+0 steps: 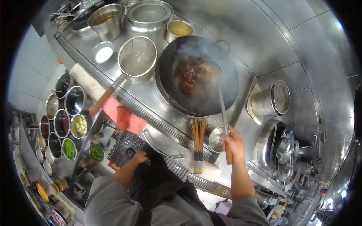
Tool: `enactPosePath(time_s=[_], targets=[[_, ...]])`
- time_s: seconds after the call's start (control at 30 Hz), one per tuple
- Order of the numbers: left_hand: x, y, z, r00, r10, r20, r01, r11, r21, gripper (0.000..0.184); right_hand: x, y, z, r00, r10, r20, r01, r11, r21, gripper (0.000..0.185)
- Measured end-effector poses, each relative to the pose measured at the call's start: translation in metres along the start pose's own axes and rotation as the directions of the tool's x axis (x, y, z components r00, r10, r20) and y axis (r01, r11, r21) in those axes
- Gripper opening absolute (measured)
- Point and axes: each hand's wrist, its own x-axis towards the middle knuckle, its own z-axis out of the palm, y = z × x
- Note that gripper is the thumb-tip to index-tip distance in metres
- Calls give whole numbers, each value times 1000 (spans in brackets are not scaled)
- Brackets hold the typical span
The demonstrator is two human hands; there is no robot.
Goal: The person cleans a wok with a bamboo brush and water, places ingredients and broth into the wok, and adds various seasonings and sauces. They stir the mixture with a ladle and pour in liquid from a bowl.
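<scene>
My right hand [234, 144] is wrapped round the wooden handle of a long metal ladle [223, 105], whose head reaches into a large dark wok [166, 71]. Brown sauce with pieces in it [190, 77] steams in the wok, and the steam partly hides the ladle's head. Down at the left, beside the black apron [145, 177], my left hand [140, 157] is closed near a small black thing; what it grips is too small to make out. A bamboo brush [198, 135] and a small metal pot [216, 139] are just left of my right hand.
A mesh strainer [137, 56] with a wooden handle lies left of the wok, near a bowl of white powder [102, 52] and a pot of yellow liquid [179, 29]. Several ingredient tins, one with chopped greens [69, 149], stand at the left. A metal pot [264, 102] stands right.
</scene>
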Motion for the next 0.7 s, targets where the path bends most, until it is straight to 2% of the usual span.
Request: enactPosePath(time_s=[0.03,0.07,0.1,0.17,0.2,0.27,0.3,0.33,0.37,0.4,0.43,0.47,0.5,0.53,0.6,0.63,0.67,0.7], targets=[[-21,-9,-36,988,-147,37,145,988,48,39,2,1,4,993,-84,-83,59,962,-265,57],[-31,-41,-41,966,-258,-4,257,961,103,39,9,5,14,984,-126,-124,73,929,-364,59],[-44,-79,-44,930,-362,-55,366,919,147,38,13,0,21,983,-139,-121,88,932,-351,59],[-90,-111,-71,923,-344,-171,381,872,306,40,17,-9,31,995,-91,36,97,962,-255,60],[-111,-111,-84,919,-349,-184,391,867,310,40,19,-3,27,996,-23,82,29,997,-68,58],[-149,-113,-111,805,-503,-313,554,827,94,32,7,-11,11,995,-2,104,2,1000,-5,57],[-161,-121,-116,801,-504,-323,558,824,99,32,-1,-14,7,993,36,117,-42,998,46,57],[-174,-128,-115,842,-498,-205,520,852,67,30,-7,-18,7,999,-23,43,34,960,-277,57],[-178,-129,-106,775,-600,-200,606,795,-33,25,-9,-15,6,999,-30,44,41,960,-276,57],[-183,-127,-99,696,-692,-192,681,721,-132,21,-10,-6,4,968,-252,-19,204,824,-528,57],[-187,-120,-97,697,-689,-200,677,724,-134,21,-14,-6,3,882,-471,-20,300,594,-746,57],[-192,-115,-96,748,-657,-91,658,752,-23,23,-20,-8,0,877,-480,-22,304,589,-748,57],[-196,-109,-92,780,-625,26,622,779,81,28,-30,-17,-1,914,-402,-62,237,651,-721,57],[-198,-110,-82,784,-620,16,618,783,71,28,-36,-26,-2,941,-323,-99,169,704,-690,57],[-201,-112,-72,881,-461,103,451,886,108,25,-47,-32,-4,936,-330,-118,173,728,-663,58],[-197,-109,-72,884,-457,96,448,888,101,25,-54,-31,-4,939,-316,-135,165,759,-630,59],[-194,-105,-69,876,-477,67,467,875,125,24,-54,-22,-3,895,-425,-139,233,709,-665,59],[-198,-96,-70,865,-500,45,489,859,151,23,-45,-6,-2,898,-420,-135,230,707,-669,59]])
